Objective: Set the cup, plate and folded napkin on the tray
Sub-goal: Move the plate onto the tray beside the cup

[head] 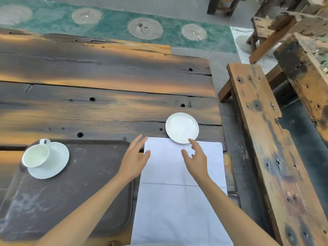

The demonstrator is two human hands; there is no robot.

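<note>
Both hands hover open and empty at the centre of the frame: the left hand [133,159], fingers spread, sits over the left edge of a white napkin [179,196], while the right hand [196,159], fingers loosely curled apart, reaches toward the napkin's upper edge, its fingertips just short of a small white plate [182,127]. The plate rests on a weathered wooden table [106,89], its near rim overlapping the napkin's top edge. The napkin lies unfolded and flat, running from mid-frame to the bottom edge, just right of a dark, scuffed tray [85,192] that fills the lower left. A white cup [35,155] stands tilted on a white saucer [53,166] at the tray's upper left corner. A rough wooden bench [266,139] runs down the right side of the frame.
</note>
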